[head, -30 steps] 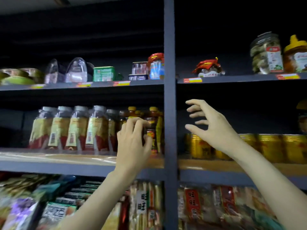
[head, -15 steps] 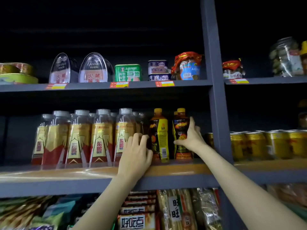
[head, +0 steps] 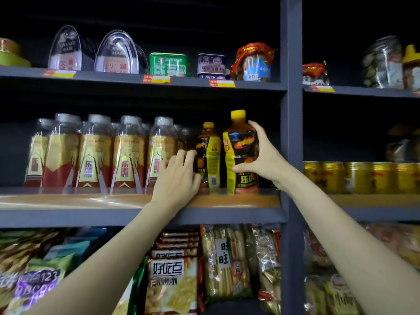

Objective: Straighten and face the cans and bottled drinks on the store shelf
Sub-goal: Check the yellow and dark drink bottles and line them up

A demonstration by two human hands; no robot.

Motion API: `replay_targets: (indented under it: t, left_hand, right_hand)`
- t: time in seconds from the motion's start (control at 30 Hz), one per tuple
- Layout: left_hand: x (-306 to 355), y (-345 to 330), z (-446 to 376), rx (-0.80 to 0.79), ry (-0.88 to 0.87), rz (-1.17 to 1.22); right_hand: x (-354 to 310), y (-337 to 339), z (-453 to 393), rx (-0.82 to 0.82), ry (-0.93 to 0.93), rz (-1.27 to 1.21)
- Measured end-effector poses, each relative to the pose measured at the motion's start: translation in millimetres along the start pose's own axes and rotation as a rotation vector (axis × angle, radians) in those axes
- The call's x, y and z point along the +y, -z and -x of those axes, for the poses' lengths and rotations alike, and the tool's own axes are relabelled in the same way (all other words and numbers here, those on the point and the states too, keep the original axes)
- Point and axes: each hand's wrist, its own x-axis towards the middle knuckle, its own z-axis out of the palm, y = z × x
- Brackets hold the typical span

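The right hand has swung in from the open air beside the upright and now wraps the front dark bottle, which has come forward to the lip of the middle shelf. Thumb low across the label, fingers curled over the shoulder: a firm grip round the body. The left hand is over on the second dark bottle, just behind and left of the first, fingertips curled against its side, heel near the shelf edge.

Both bottles stand upright, long axis vertical, yellow caps on top. The front one shows its black-and-orange face mostly outward, with the yellow panel turned to the left. The rear one shows its yellow barcode panel forward, so by my reckoning it wants a twist.

Handling, as I judge it: filled plastic, moderately heavy, stiff enough at the waist, with a glossy sleeve that could slip. Best taken mid-body, as the right hand does, and turned on its base rather than lifted.

To the left, the clear bottles with gold-and-red labels stand in a row; gold cans sit in the next bay.
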Motion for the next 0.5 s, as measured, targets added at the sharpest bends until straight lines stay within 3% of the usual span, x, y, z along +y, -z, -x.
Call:
replay_targets:
  t: [0.07, 0.13, 0.23, 0.3, 0.37, 0.43, 0.5]
  left_hand:
    - [1, 1, 0, -0.002, -0.008, 0.007]
    - [1, 4, 0, 0.018, -0.029, 0.022]
    - [6, 13, 9, 0.109, -0.013, 0.176]
    - [16, 24, 19, 0.136, 0.015, 0.418]
    - [33, 41, 28, 0.012, 0.032, 0.787]
    - [47, 54, 30, -0.121, 0.077, 1.171]
    - [53, 64, 28, -0.091, 0.135, 1.353]
  right_hand:
    - [-10, 7, 11, -0.037, 0.127, 0.107]
    - [-19, 10, 21, 0.03, 0.221, 0.189]
    - [-30, 14, 30, 0.224, 0.279, 0.007]
    - [-37, 17, 33, 0.327, 0.272, -0.207]
    - [-46, 14, 37, 0.371, 0.2, -0.414]
    - [-56, 4, 40, 0.365, 0.104, -0.593]
    - [-66, -7, 44, 0.33, 0.014, -0.728]
